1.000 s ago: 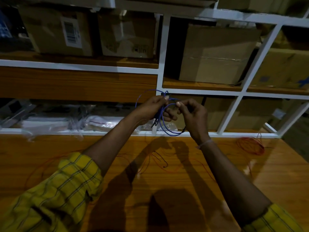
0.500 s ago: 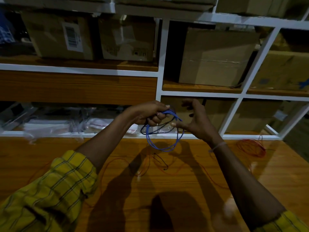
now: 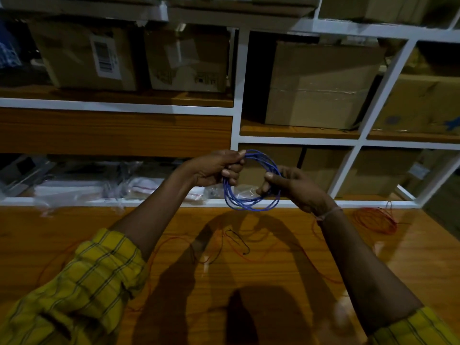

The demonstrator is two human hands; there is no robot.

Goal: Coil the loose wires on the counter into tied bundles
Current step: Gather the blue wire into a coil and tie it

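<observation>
A blue wire (image 3: 245, 204) is wound into a round coil of several loops, held up in the air above the wooden counter (image 3: 273, 282). My left hand (image 3: 216, 168) grips the coil's upper left side with curled fingers. My right hand (image 3: 291, 186) pinches the coil's right side, where a dark strand shows between the fingers. A loose red wire (image 3: 174, 241) trails across the counter below, with a short black wire (image 3: 237, 239) lying over it. At the far right lies a coiled red wire (image 3: 374, 220).
White-framed shelves (image 3: 239, 100) rise behind the counter, stacked with cardboard boxes (image 3: 321, 85). Clear plastic bags (image 3: 82, 181) fill the lowest shelf on the left. The counter's right edge drops off near the red coil.
The blue coil has opened into a wider ring stretched between both hands. My right hand has closed its fingers onto the coil's right side; before, they were spread.
</observation>
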